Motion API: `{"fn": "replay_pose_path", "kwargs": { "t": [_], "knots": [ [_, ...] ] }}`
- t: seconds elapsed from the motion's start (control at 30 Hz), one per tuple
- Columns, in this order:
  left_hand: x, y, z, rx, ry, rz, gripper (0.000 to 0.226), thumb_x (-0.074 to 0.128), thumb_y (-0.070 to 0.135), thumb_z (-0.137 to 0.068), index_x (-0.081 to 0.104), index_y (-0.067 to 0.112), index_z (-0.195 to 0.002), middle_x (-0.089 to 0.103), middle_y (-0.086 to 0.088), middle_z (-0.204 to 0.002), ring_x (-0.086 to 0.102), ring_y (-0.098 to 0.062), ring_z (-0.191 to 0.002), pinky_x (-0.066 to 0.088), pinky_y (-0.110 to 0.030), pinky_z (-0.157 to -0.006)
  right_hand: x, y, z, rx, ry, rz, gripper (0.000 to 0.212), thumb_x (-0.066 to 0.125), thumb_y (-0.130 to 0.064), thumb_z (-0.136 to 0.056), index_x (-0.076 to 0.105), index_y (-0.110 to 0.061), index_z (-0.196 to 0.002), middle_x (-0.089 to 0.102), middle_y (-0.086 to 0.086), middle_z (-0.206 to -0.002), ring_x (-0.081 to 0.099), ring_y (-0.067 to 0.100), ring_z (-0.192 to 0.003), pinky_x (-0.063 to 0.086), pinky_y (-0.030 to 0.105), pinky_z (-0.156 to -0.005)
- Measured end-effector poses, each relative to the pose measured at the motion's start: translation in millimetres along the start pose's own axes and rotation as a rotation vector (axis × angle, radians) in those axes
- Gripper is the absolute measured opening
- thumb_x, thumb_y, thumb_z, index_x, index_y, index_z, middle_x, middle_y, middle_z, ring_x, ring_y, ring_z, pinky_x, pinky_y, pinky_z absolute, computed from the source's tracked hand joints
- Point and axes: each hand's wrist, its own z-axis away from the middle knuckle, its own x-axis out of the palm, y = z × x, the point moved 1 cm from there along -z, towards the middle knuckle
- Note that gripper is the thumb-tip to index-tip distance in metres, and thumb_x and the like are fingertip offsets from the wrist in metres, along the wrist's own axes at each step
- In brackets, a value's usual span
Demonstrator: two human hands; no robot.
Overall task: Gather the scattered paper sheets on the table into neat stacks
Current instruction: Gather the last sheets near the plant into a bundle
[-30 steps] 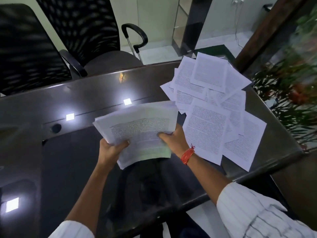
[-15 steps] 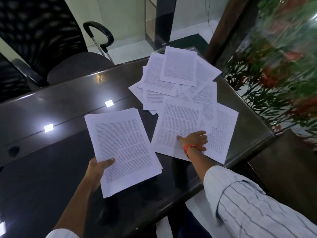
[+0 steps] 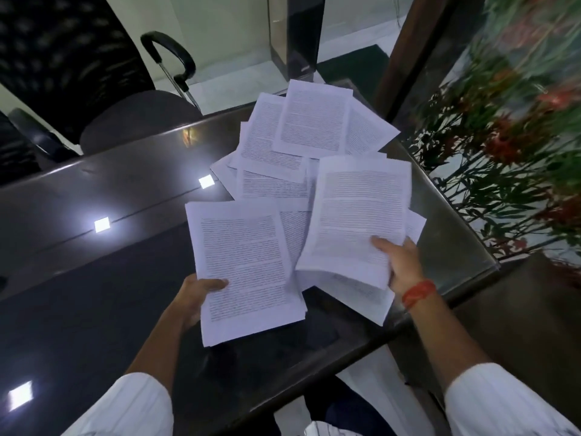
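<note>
Left hand: the left hand (image 3: 193, 295) grips a thick stack (image 3: 245, 269) of printed sheets at its lower left edge, thumb on top.
Stack: it lies over the dark glossy table (image 3: 94, 278), near the front edge.
Right hand: the right hand (image 3: 401, 265) pinches a single sheet (image 3: 358, 215), lifted and tilted, at its lower right corner.
Scattered sheets: loose pages (image 3: 292, 146) overlap at the table's far right end.
Beyond: a mesh office chair (image 3: 72, 73) and red-flowered plants (image 3: 509, 136).

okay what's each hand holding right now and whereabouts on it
The left hand grips the gathered stack at its lower left edge. The right hand holds a lifted sheet by its lower right corner.
</note>
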Motion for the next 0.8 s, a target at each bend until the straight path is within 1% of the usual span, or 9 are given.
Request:
{"fn": "replay_pose_path", "kwargs": {
  "t": [0.13, 0.23, 0.3, 0.37, 0.43, 0.57, 0.67, 0.73, 0.8],
  "knots": [
    [26, -10, -5, -0.043, -0.024, -0.01, 0.033, 0.065, -0.011, -0.084, 0.066, 0.0, -0.115, 0.072, -0.02, -0.115, 0.069, -0.04, -0.102, 0.056, -0.051, -0.082, -9, -7, -26, 0.148, -0.221, -0.064, 0.043, 0.071, 0.0, -0.081, 0.062, -0.003, -0.122, 0.071, 0.015, -0.114, 0.067, 0.033, -0.101, 0.059, 0.044, -0.08],
    [45, -15, -8, -0.064, 0.002, -0.029, 0.03, 0.064, -0.006, -0.087, 0.065, -0.002, -0.117, 0.071, -0.023, -0.114, 0.07, -0.039, -0.099, 0.056, -0.05, -0.082, 27, 9, -21, 0.163, -0.423, 0.129, 0.046, 0.074, 0.0, -0.078, 0.062, -0.003, -0.122, 0.071, 0.012, -0.115, 0.068, 0.031, -0.105, 0.056, 0.044, -0.09],
    [56, -12, -5, -0.063, 0.036, 0.033, 0.026, 0.063, 0.016, -0.096, 0.066, 0.002, -0.118, 0.073, -0.019, -0.11, 0.07, -0.036, -0.097, 0.056, -0.046, -0.078, 51, 28, -12, 0.178, -0.493, 0.273, 0.046, 0.078, -0.001, -0.077, 0.063, -0.003, -0.12, 0.072, 0.01, -0.112, 0.069, 0.027, -0.104, 0.056, 0.041, -0.091],
    [64, -8, -1, -0.056, 0.019, 0.146, 0.041, 0.05, 0.05, -0.1, 0.069, 0.017, -0.115, 0.076, -0.011, -0.107, 0.071, -0.032, -0.099, 0.055, -0.046, -0.079, 65, 46, -6, 0.159, -0.492, 0.417, 0.043, 0.081, -0.005, -0.076, 0.064, -0.007, -0.116, 0.073, 0.005, -0.108, 0.069, 0.025, -0.103, 0.057, 0.035, -0.089],
    [65, -4, 1, -0.04, -0.029, 0.193, 0.053, 0.042, 0.065, -0.097, 0.072, 0.023, -0.113, 0.077, -0.006, -0.105, 0.072, -0.03, -0.097, 0.054, -0.048, -0.084, 73, 63, -4, 0.129, -0.466, 0.566, 0.043, 0.083, -0.013, -0.075, 0.062, -0.013, -0.113, 0.07, 0.0, -0.108, 0.067, 0.022, -0.104, 0.055, 0.034, -0.091],
    [66, -10, -3, -0.047, -0.012, 0.061, 0.031, 0.074, 0.022, -0.088, 0.069, 0.008, -0.115, 0.074, -0.015, -0.113, 0.074, -0.032, -0.093, 0.058, -0.044, -0.075, 81, 74, 1, 0.086, -0.516, 0.834, 0.063, 0.083, -0.041, -0.073, 0.054, -0.013, -0.121, 0.062, 0.003, -0.119, 0.06, 0.021, -0.109, 0.051, 0.038, -0.096],
    [63, -12, -5, -0.034, 0.029, 0.045, 0.024, 0.07, 0.0, -0.088, 0.067, 0.003, -0.111, 0.073, -0.018, -0.112, 0.072, -0.035, -0.095, 0.058, -0.044, -0.071, 75, 55, -7, -0.054, -0.284, 0.883, 0.056, 0.077, -0.047, -0.078, 0.054, -0.013, -0.115, 0.065, 0.005, -0.108, 0.062, 0.023, -0.1, 0.052, 0.033, -0.083],
    [56, -11, -5, -0.031, 0.055, 0.083, 0.023, 0.067, -0.002, -0.088, 0.066, 0.001, -0.111, 0.072, -0.02, -0.11, 0.071, -0.038, -0.096, 0.058, -0.046, -0.071, 69, 37, -26, -0.198, -0.021, 0.977, 0.068, 0.075, -0.048, -0.08, 0.048, -0.008, -0.129, 0.059, 0.013, -0.123, 0.056, 0.031, -0.114, 0.052, 0.039, -0.089],
    [44, -11, -4, -0.03, 0.094, 0.104, 0.019, 0.066, -0.002, -0.089, 0.066, 0.002, -0.107, 0.072, -0.02, -0.108, 0.07, -0.04, -0.095, 0.057, -0.046, -0.071, 67, 27, -47, -0.198, 0.063, 1.181, 0.095, 0.071, -0.056, -0.08, 0.028, -0.004, -0.147, 0.04, 0.02, -0.146, 0.04, 0.037, -0.132, 0.045, 0.051, -0.101]
  ]
}}
